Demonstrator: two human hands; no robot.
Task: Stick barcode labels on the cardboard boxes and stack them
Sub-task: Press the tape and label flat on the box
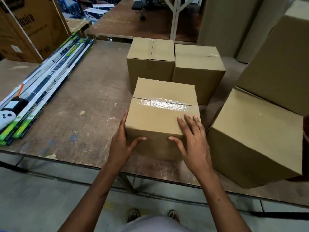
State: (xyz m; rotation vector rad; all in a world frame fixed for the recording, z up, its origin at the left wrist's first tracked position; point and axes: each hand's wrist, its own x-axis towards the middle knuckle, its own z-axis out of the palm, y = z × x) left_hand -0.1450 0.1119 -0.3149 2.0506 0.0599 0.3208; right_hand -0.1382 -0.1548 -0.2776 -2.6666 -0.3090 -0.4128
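- Taped box (pixel 163 118) sits on tabletop (pixel 80 104)
- Left hand (pixel 122 144) flat against its left side, fingers straight
- Right hand (pixel 192 138) on top, fingers spread wide

**Tan cartons on a scuffed brown desk**

The box (pixel 160 114) is plain tan cardboard with a glossy clear tape strip (pixel 163 104) across its top. Behind the box and right of it, more boxes (pixel 197 64) show the same plain tan. The desk (pixel 75 106) is dull brown, flecked with pale scratches and blue smudges. Far left of the box lie long cartons (pixel 38 84) in white, black and bright green.
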